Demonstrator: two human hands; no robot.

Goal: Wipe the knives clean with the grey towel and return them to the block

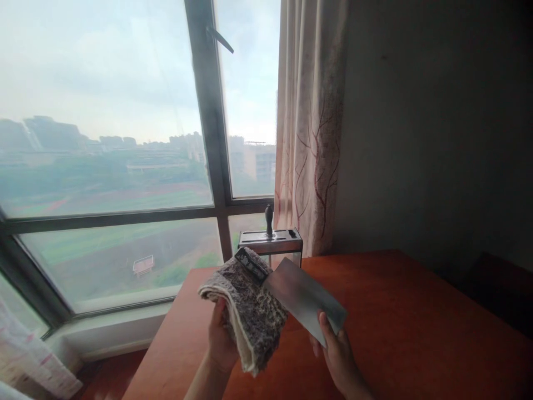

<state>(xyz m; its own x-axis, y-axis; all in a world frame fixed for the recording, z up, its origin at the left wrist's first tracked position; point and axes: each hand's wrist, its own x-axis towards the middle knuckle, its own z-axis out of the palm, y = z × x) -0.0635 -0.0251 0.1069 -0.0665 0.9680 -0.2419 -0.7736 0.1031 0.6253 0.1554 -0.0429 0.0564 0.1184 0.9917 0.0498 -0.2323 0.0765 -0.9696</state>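
My left hand (222, 339) is closed around a folded grey-brown fluffy cloth (254, 311) with a pale underside. My right hand (333, 350) pinches the far end of the wide metal blade of a cleaver (306, 297), thumb on top. The cleaver's dark handle, with pale markings, lies against the upper part of the cloth. Both hands are raised above the front of the reddish-brown table (375, 311).
Behind the cloth stands a metal-topped knife block (287, 238) with slots and one dark handle (268, 219) upright in it. A window (104, 111) and a patterned curtain (310, 128) border the table's far side. A dark wall (425, 139) rises at the right.
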